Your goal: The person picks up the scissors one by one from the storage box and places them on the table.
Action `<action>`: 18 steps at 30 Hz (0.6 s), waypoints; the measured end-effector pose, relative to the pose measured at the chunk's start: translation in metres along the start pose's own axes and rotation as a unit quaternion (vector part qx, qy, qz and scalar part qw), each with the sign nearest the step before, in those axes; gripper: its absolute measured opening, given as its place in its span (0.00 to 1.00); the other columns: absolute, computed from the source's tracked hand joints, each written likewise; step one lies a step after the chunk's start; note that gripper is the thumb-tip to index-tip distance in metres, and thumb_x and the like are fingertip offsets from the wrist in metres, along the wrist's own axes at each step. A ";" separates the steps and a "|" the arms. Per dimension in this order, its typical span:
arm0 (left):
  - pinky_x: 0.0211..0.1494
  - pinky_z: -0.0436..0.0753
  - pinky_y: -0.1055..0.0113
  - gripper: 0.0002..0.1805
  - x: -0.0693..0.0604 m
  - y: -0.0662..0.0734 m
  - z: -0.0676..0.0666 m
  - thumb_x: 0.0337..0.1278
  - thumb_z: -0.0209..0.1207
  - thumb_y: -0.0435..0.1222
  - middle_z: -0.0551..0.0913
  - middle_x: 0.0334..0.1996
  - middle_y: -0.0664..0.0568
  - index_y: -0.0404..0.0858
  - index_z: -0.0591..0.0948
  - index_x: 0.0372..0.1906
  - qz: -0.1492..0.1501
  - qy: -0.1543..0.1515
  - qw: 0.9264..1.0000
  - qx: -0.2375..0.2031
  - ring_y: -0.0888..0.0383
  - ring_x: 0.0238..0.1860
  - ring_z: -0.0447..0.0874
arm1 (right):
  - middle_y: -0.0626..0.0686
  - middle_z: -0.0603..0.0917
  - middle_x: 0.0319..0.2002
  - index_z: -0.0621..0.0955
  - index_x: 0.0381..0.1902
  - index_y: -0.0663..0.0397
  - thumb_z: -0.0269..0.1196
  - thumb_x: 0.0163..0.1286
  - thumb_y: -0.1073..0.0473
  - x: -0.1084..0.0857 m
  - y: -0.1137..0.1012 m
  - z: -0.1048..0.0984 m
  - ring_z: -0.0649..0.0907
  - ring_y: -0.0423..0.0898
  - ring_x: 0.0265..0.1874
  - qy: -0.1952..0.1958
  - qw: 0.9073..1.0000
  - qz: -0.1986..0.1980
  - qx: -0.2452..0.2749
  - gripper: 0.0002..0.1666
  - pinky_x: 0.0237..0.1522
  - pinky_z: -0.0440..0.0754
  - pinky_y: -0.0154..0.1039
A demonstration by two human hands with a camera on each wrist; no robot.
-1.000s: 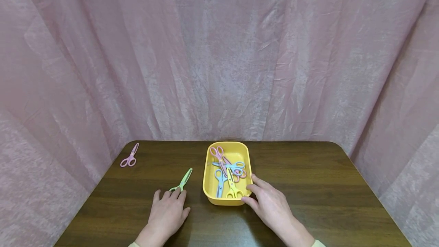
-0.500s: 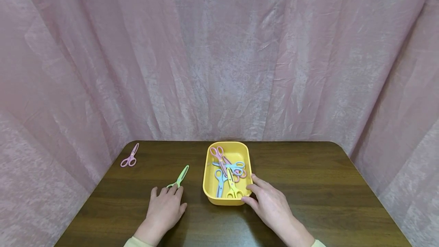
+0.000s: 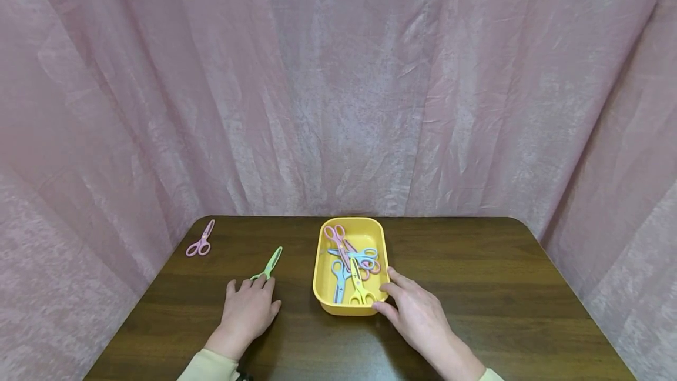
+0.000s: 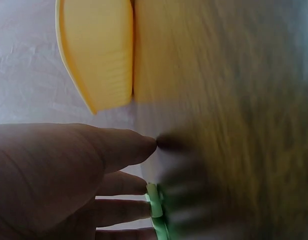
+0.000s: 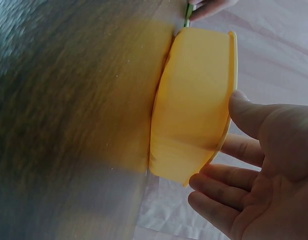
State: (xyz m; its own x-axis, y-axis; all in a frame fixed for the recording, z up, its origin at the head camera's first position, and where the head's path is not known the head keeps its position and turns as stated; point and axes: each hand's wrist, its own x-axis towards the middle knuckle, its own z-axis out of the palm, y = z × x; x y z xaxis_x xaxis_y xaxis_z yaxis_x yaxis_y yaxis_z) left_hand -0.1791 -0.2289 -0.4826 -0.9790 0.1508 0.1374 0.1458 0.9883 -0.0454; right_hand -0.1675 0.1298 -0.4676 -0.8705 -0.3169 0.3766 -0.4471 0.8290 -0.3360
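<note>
Flat fingers of my left hand (image 3: 247,309) rest on the handle end of a pair of green scissors (image 3: 272,263), partly hiding the handles. In the left wrist view, fingertips touch the green scissors (image 4: 155,202) and the thumb stands apart from them. My right hand (image 3: 420,313) holds the near right corner of a yellow bin (image 3: 346,310), thumb at the front rim and fingers along the right side. Inside lie pink scissors (image 3: 338,243), blue scissors (image 3: 340,278) and yellow scissors (image 3: 357,284), with more beneath, overlapping.
Another pair of pink scissors (image 3: 200,243) lies at the table's far left corner. The dark wooden table (image 3: 476,263) has rounded far corners, and a pink curtain (image 3: 338,87) hangs behind and at both sides.
My left hand has slid the green scissors left and a little away across the table, farther from the bin. My right hand and the bin have stayed in place.
</note>
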 end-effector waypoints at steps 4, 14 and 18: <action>0.67 0.70 0.23 0.28 0.005 -0.005 0.000 0.69 0.73 0.48 0.86 0.64 0.39 0.36 0.86 0.65 -0.005 -0.010 1.000 -0.004 0.35 0.61 0.84 | 0.58 0.85 0.69 0.91 0.48 0.48 0.79 0.67 0.42 0.000 -0.001 0.000 0.87 0.58 0.63 0.000 1.000 0.001 -0.002 0.21 0.51 0.89 0.59; 0.68 0.68 0.22 0.28 0.016 -0.017 0.002 0.72 0.71 0.48 0.84 0.66 0.38 0.35 0.84 0.67 -0.023 -0.031 0.999 -0.012 0.33 0.63 0.82 | 0.59 0.85 0.69 0.91 0.49 0.49 0.79 0.68 0.43 0.000 0.000 0.001 0.87 0.58 0.64 -0.001 1.000 0.002 -0.004 0.21 0.51 0.89 0.59; 0.69 0.67 0.21 0.28 0.021 -0.023 0.007 0.73 0.71 0.48 0.84 0.66 0.38 0.35 0.84 0.67 -0.028 -0.036 0.999 -0.015 0.32 0.64 0.80 | 0.59 0.85 0.69 0.91 0.49 0.49 0.79 0.68 0.43 -0.001 -0.001 0.001 0.87 0.58 0.64 -0.003 1.000 0.005 -0.003 0.21 0.51 0.89 0.60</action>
State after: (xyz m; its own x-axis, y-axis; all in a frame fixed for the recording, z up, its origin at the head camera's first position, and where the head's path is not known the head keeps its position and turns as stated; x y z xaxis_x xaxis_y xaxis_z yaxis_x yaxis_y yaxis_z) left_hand -0.2040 -0.2485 -0.4853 -0.9933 0.0936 0.0680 0.0931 0.9956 -0.0101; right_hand -0.1671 0.1290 -0.4687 -0.8766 -0.3106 0.3675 -0.4363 0.8352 -0.3348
